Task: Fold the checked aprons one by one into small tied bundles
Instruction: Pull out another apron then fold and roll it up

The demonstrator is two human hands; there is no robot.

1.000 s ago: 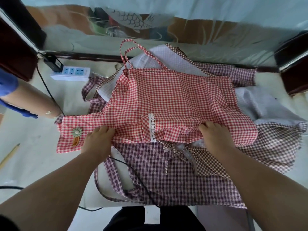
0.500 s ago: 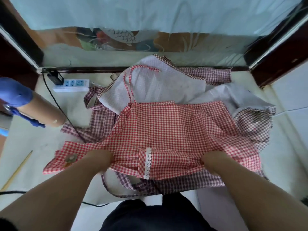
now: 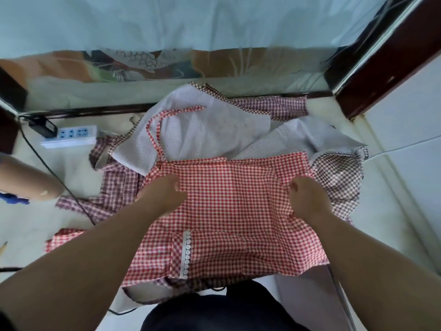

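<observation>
Item: red-and-white checked cotton apron (image 3: 229, 211), spread across the near edge of the pale work surface (image 3: 35, 230), its near hem hanging toward the person's dark clothing; a white lace strip (image 3: 186, 254) runs along the pocket edge.

Left hand (image 3: 164, 194) — closed, fingers curled into the red cloth at the left side of the apron.

Right hand (image 3: 307, 199) — likewise closed on a pinch of red cloth at the right side. Both grips look firm; the fabric between them lies fairly flat.

Beyond the hands: the apron's bib edge and thin red checked neck strap (image 3: 155, 130), lying over a heap of maroon-and-white checked aprons (image 3: 334, 173), some turned pale side up.

Far left: white power strip (image 3: 71, 137) with a black cable (image 3: 47, 163).

Step in hand, by judgement: the first fold of the red apron, barely begun. Next move calls for carrying both gripped sides evenly over, edges matched, keeping the strap free for tying.
</observation>
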